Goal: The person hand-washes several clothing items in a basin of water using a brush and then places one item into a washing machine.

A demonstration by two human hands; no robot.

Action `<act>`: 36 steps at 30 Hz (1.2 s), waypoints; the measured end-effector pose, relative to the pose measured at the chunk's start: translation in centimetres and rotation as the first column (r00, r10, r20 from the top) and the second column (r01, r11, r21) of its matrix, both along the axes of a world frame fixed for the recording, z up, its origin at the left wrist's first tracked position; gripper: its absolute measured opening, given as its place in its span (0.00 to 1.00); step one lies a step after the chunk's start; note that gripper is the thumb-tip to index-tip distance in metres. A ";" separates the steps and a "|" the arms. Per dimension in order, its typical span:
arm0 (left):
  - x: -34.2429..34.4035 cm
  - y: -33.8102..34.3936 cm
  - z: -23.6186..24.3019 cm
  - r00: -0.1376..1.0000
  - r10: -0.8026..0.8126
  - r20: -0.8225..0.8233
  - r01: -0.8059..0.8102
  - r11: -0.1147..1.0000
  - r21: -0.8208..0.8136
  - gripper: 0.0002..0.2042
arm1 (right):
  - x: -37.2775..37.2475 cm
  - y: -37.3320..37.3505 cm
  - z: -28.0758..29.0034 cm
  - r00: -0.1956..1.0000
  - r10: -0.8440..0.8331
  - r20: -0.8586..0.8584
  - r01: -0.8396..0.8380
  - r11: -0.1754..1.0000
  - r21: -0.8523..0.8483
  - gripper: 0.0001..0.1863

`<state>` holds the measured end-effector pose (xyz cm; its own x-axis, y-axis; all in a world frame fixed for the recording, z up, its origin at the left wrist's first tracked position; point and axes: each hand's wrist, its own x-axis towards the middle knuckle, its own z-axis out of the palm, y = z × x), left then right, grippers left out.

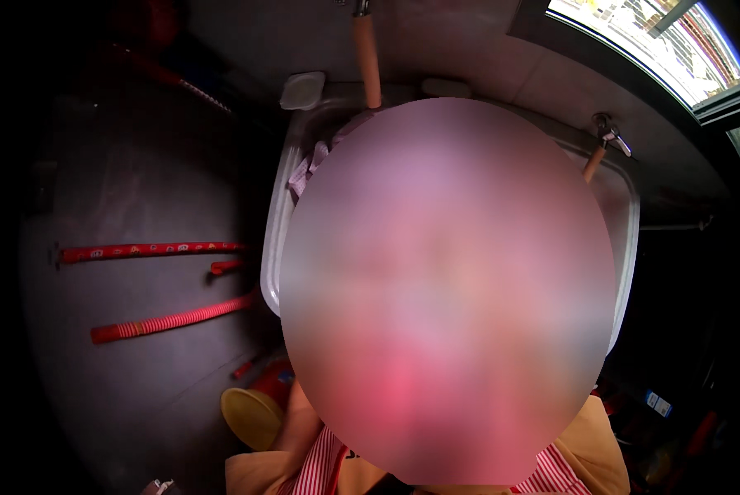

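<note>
A large round blur covers the middle of the view and hides both my hands and whatever they touch. My bare left forearm [298, 421] runs up from a tan sleeve into the blur's lower left edge. On the other side only my right sleeve [598, 437] shows, tan with a red-and-white striped piece beside it. Around the blur stands a pale washing sink [272, 272], its rim seen on both sides. A pale pinkish cloth [308, 169] hangs inside its upper left corner.
An orange hose [367, 62] hangs from a tap at the back; another short hose [594, 162] hangs from a metal tap [605, 128]. Red patterned poles [151, 251] extend at the left. A yellow round object [256, 418] is near my left arm. A window [659, 41] is upper right.
</note>
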<state>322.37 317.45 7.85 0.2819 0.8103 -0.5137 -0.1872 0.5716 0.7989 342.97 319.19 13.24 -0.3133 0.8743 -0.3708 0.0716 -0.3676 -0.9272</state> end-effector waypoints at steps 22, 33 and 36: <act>-5.1 1.9 17.6 0.944 -0.296 -0.143 0.328 0.868 0.373 0.05 | -0.4 0.0 1.1 0.875 0.305 -0.376 -0.341 0.939 -0.032 0.10; -3.7 8.0 21.9 0.385 -0.099 -0.917 0.849 0.428 0.310 0.08 | -4.7 -5.2 6.4 0.800 0.319 -0.509 -0.402 0.914 -0.058 0.13; -2.1 8.0 15.2 0.371 0.181 -0.911 0.855 0.316 0.411 0.13 | -4.9 -6.5 1.7 0.894 0.174 -0.413 -0.303 0.914 -0.271 0.14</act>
<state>320.30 325.47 23.04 0.6111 0.7858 0.0953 0.7091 -0.5969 0.3753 338.03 312.70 14.93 -0.6673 0.6080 -0.4302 -0.1308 -0.6643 -0.7359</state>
